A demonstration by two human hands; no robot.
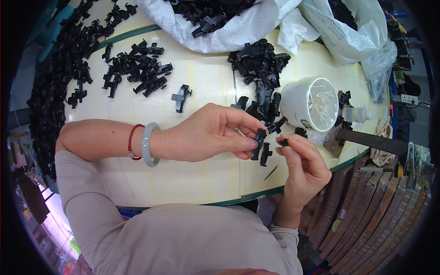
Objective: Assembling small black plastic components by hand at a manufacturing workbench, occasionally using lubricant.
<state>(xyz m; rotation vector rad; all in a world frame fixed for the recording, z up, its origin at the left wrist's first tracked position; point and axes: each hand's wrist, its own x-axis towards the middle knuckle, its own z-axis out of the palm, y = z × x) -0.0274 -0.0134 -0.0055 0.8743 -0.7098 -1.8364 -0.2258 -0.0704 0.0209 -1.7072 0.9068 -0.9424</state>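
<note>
My left hand (206, 133) reaches across from the left, thumb and fingers closed on a black plastic clip-like part (258, 145). Just to its right, my right hand (305, 167) pinches a small black piece (283, 142), a little apart from that part. Another black part (265, 155) shows just below and right of the left fingertips; whether it lies on the table or touches the held part, I cannot tell. A thin dark sliver-like object (271, 172) rests on the table below. By itself, a single black part (182, 98) lies beyond my left hand.
Loose black parts form a heap (259, 62) beyond my hands, with more piles (137, 68) at the left. A white tub (305, 103) stands right of the heap, near a dark flat bar (371, 141). White sacks (206, 43) line the table's (183, 183) far side.
</note>
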